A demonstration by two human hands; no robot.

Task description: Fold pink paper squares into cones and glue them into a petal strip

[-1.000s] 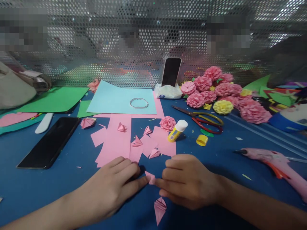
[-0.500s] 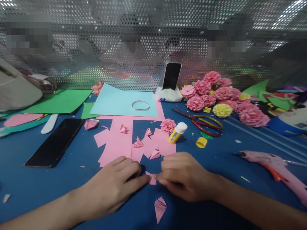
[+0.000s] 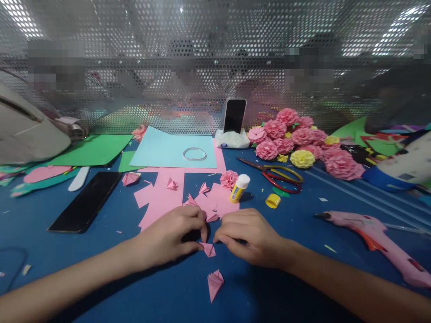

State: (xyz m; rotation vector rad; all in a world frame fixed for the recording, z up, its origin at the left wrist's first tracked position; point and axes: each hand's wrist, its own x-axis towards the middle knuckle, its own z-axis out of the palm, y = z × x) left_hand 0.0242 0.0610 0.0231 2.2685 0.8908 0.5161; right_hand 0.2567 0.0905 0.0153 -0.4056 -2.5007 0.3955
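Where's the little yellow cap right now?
In the head view, the yellow cap lies right of centre on the blue table, to the right of the glue stick and nearer than the scissors.

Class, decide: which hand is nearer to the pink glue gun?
Right. The right hand is left of the pink glue gun; the left hand is farther left, beyond the right one.

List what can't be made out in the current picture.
All in the head view:
Left hand: whether it pinches or merely touches the folded pink piece; fingertips cover that corner.
Right hand: palm, hidden by its back and curled fingers.
Glue stick: label print, too small.
Beige bag: left part, cut off by the picture's edge.
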